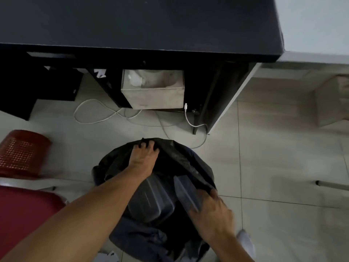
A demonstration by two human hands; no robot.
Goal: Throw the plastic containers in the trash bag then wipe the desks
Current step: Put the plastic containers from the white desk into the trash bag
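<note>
Two bare hands work a black trash bag (pixel 181 163) on a pale tiled floor (pixel 273 167), a dark desk (pixel 132 21) beyond. The left hand (pixel 144 159) grips the bag's far rim; the right hand (pixel 213 210) holds a plastic container (pixel 186 191) at its mouth, another container (pixel 151 201) inside between them. Left of the left hand stand red stools (pixel 22 152); white cables (pixel 98 114) trail beyond it.

I'm holding the black trash bag (pixel 181 159) open — my left hand (pixel 144 157) gripping its far rim, my right hand (pixel 211 210) pinching the near right edge. Two dark plastic containers (pixel 151 201) are lying inside, below the black desk (pixel 132 25).
</note>
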